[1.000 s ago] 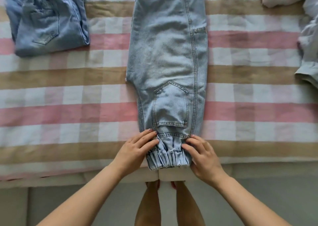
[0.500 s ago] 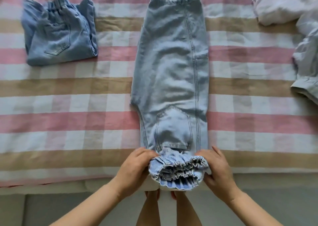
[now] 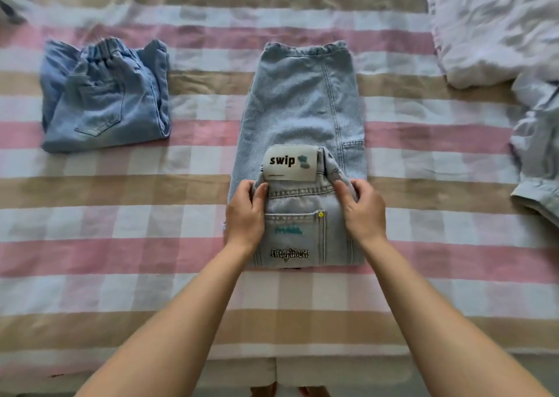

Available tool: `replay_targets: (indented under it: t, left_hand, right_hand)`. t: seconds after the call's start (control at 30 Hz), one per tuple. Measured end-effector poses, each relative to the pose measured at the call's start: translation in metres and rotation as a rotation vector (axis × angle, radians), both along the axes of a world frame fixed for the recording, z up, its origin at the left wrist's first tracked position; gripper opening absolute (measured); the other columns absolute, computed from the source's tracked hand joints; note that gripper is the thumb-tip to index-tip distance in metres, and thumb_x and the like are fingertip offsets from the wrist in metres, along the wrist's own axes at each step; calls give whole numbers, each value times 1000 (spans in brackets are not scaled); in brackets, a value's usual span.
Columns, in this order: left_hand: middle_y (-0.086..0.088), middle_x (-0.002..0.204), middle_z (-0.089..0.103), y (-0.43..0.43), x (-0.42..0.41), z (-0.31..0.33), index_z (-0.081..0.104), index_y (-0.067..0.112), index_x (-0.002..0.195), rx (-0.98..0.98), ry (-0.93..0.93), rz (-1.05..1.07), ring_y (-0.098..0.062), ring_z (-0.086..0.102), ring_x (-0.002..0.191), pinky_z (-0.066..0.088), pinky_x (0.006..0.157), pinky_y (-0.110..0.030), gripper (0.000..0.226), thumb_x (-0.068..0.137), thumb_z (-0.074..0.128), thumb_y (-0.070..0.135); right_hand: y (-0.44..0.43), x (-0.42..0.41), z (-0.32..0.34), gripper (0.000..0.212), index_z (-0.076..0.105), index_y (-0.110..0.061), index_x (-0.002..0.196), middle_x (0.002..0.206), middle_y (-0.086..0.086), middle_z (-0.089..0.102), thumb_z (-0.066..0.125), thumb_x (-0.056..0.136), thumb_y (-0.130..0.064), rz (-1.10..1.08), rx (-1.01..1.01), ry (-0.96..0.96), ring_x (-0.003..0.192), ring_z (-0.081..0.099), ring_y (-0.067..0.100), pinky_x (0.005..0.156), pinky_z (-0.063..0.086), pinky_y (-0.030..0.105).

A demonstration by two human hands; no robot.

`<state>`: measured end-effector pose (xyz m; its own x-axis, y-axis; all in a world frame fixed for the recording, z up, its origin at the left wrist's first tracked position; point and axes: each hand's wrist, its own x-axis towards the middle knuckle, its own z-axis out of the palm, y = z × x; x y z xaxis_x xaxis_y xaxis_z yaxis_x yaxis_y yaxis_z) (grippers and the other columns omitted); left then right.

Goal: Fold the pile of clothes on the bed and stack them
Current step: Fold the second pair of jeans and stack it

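Light blue jeans (image 3: pixel 302 106) lie lengthwise on the striped bed, their near end folded over onto the middle. The folded part shows a back pocket with a yellow rivet, printed lettering and a grey "swip" label (image 3: pixel 291 163). My left hand (image 3: pixel 244 215) grips the left edge of this folded part near the waistband. My right hand (image 3: pixel 361 210) grips the right edge at the same height. The elastic cuffs lie at the far end. A darker blue pair of folded jeans (image 3: pixel 106 97) lies at the left.
A crumpled white and pale blue pile of clothes (image 3: pixel 508 33) fills the right side, with a cuff reaching (image 3: pixel 535 197). The pink, beige and white checked bedspread (image 3: pixel 121 221) covers the bed. Its near edge (image 3: pixel 302 363) runs below my forearms.
Both hands lifted the waistband end from the bed's near edge and carried it away from me, folding it over onto the legs. The view shifted forward over the bed.
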<state>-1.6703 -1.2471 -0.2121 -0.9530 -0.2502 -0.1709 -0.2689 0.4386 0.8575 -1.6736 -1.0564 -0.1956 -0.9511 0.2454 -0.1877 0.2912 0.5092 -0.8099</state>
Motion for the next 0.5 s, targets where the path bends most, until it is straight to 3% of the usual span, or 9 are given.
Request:
replay_targets:
  t: [0.1, 0.2, 0.27, 0.33, 0.4, 0.5]
  left_hand:
    - [-6, 72, 54, 1, -15, -16, 51, 4, 83, -84, -82, -32, -27, 50, 70, 35, 64, -37, 26, 94, 51, 28]
    - [-13, 97, 61, 5, -17, -15, 55, 2, 104, -184, -90, -23, -29, 55, 90, 38, 74, -31, 25, 94, 52, 25]
    - [-15, 117, 56, 12, -13, -10, 52, 2, 120, -328, 49, -70, -29, 51, 108, 36, 88, -28, 32, 93, 51, 19]
    - [-15, 131, 53, 23, -8, -6, 51, 3, 128, -440, 226, -223, -30, 46, 125, 31, 103, -38, 40, 93, 44, 21]
    - [-8, 142, 45, 34, -7, -9, 47, 12, 134, -541, 254, -429, -27, 37, 134, 23, 110, -40, 48, 92, 33, 29]
    - [5, 153, 5, 37, -10, -27, 14, 25, 146, -716, 87, -637, -21, 9, 144, -1, 115, -42, 54, 95, 27, 35]
  right_hand:
    - [-2, -12, -20, 32, 61, -3, 90, 85, 15, 64, 53, 93, -34, -64, 90, -71, 79, 55, 28, 63, 35, 34]
    - [-5, -13, -27, 29, 60, -6, 100, 98, 13, 65, 54, 93, -33, -134, 152, -118, 91, 58, 30, 66, 38, 33]
    - [-9, -12, -21, 26, 58, -7, 111, 110, 12, 61, 55, 92, -25, -165, 219, -17, 101, 55, 29, 74, 37, 29]
    - [-18, -8, -14, 34, 55, -3, 121, 123, 16, 56, 48, 93, -21, -9, 359, 196, 114, 52, 33, 91, 35, 30]
    - [-28, -2, -17, 47, 49, -8, 132, 138, 15, 47, 37, 92, -29, 243, 476, 263, 130, 42, 30, 106, 29, 38]
    - [-33, 3, -31, 55, 19, -22, 146, 156, 2, 11, 29, 96, -42, 430, 579, -8, 144, 10, 20, 114, 7, 40]
